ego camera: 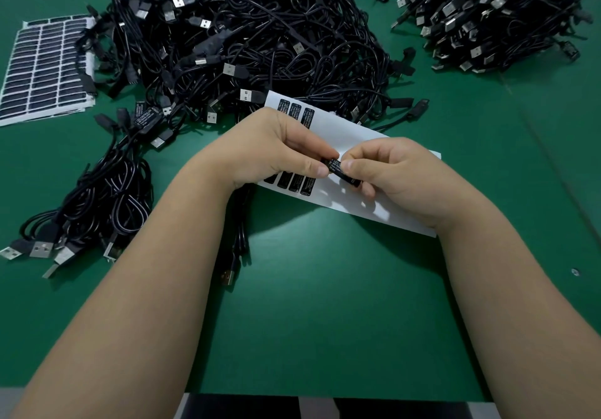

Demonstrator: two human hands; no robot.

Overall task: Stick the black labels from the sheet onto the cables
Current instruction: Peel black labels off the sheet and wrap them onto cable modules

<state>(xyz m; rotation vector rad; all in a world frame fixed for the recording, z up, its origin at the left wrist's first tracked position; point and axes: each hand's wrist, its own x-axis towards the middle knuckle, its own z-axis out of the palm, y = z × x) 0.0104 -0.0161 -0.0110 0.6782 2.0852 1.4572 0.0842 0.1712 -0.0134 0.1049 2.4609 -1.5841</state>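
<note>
Both hands meet over a white label sheet (351,132) lying on the green table. My left hand (276,148) pinches one end of a small black controller block (341,171) on a cable, and my right hand (387,171) pinches its other end. A black label with white print shows on the block between my thumbs. The block's cable (239,236) hangs down under my left wrist and ends in a USB plug (227,277). Several black labels (294,111) remain on the sheet's far end, more (292,183) lie below my left hand.
A big tangle of black USB cables (260,38) fills the middle back, a second pile (487,12) sits at the back right. A smaller bundle with a labelled block (97,197) lies at the left. A stack of full label sheets (45,67) rests at the far left.
</note>
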